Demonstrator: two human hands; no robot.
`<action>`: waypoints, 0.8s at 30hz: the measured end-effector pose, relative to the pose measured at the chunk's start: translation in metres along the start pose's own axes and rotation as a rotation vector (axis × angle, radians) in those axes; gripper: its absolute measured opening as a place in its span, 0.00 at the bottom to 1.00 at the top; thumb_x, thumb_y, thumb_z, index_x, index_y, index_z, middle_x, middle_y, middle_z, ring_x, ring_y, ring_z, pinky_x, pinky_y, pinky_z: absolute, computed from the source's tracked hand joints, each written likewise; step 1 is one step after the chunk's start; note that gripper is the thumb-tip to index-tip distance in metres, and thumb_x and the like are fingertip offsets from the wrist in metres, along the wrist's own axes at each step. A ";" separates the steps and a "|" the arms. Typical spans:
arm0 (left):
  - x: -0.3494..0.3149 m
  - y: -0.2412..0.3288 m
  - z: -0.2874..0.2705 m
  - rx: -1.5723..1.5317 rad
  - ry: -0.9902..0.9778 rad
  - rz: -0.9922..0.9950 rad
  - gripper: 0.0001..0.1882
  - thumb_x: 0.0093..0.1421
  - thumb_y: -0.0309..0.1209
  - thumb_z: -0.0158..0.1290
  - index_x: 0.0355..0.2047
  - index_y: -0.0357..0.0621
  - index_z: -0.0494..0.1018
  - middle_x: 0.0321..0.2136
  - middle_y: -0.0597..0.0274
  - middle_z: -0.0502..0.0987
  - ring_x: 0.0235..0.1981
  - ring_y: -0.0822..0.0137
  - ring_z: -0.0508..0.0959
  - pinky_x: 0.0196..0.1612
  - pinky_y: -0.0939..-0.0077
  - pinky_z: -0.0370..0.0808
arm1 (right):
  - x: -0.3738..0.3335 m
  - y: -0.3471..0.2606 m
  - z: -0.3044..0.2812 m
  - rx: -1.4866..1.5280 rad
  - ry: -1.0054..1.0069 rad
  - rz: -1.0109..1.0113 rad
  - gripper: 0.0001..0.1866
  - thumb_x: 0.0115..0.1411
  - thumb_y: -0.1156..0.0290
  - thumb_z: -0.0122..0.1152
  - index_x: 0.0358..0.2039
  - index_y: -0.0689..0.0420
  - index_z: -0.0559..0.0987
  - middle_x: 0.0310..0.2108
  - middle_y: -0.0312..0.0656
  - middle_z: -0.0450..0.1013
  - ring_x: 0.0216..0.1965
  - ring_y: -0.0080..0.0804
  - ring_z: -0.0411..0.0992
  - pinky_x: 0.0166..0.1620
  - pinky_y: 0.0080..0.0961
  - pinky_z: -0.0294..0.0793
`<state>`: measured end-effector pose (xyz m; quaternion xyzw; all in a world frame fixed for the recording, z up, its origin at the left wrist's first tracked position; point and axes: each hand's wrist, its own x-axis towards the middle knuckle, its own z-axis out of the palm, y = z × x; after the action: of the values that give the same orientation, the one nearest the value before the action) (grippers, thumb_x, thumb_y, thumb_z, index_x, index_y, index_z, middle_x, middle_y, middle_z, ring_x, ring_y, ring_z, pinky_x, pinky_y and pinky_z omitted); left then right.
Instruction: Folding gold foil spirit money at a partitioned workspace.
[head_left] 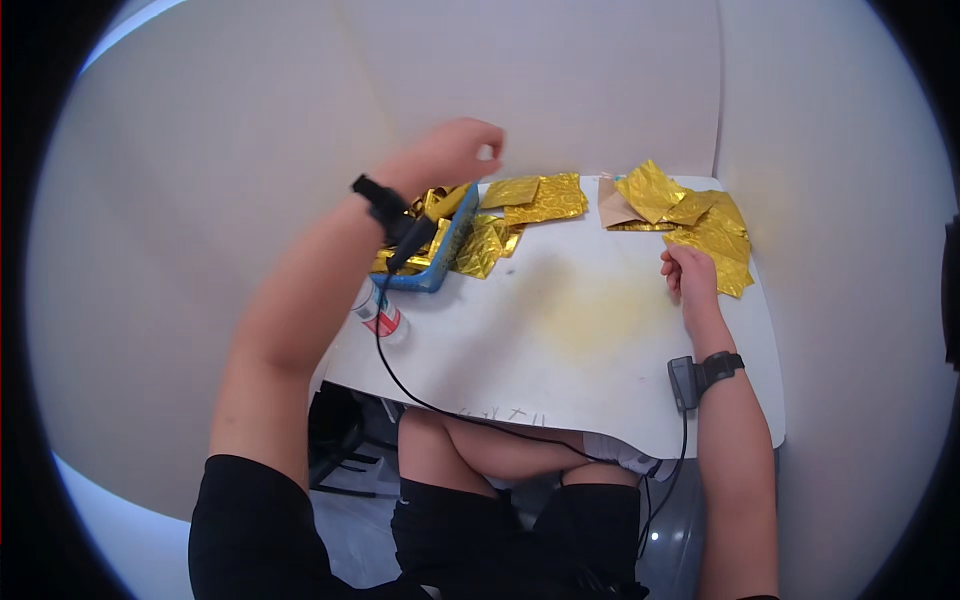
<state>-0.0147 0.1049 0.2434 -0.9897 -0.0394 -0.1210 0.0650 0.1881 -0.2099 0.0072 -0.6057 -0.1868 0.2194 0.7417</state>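
Observation:
My left hand (455,152) is raised over the far side of a blue plastic basket (452,255). Its fingers curl toward the thumb, leaving a small gap with nothing visible in it. Shiny gold foil pieces (408,262), some folded, fill the basket, partly hidden by my forearm. On the table's right side, my right hand (690,275) rests beside a pile of gold foil sheets (715,235). Its fingers are curled in, and whatever lies inside them, if anything, is hidden. More patterned gold sheets (545,200) lie just right of the basket.
A brown paper piece (616,208) sticks out under the right pile. A clear bottle with a red and white label (383,318) stands in front of the basket. The white table (480,350) meets pale walls behind and at the right. A black cable (400,378) crosses its front left.

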 end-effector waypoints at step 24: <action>0.081 0.024 0.208 0.394 -0.198 -0.119 0.07 0.59 0.29 0.60 0.33 0.42 0.86 0.35 0.49 0.86 0.39 0.47 0.87 0.43 0.53 0.82 | 0.001 0.002 0.008 0.092 0.001 0.075 0.15 0.70 0.63 0.65 0.29 0.60 0.84 0.20 0.34 0.75 0.17 0.16 0.65 0.22 0.18 0.63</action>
<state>0.1150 0.1151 0.0602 -0.9609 -0.1267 -0.0169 0.2457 0.1845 -0.2025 0.0072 -0.5775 -0.1533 0.2550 0.7602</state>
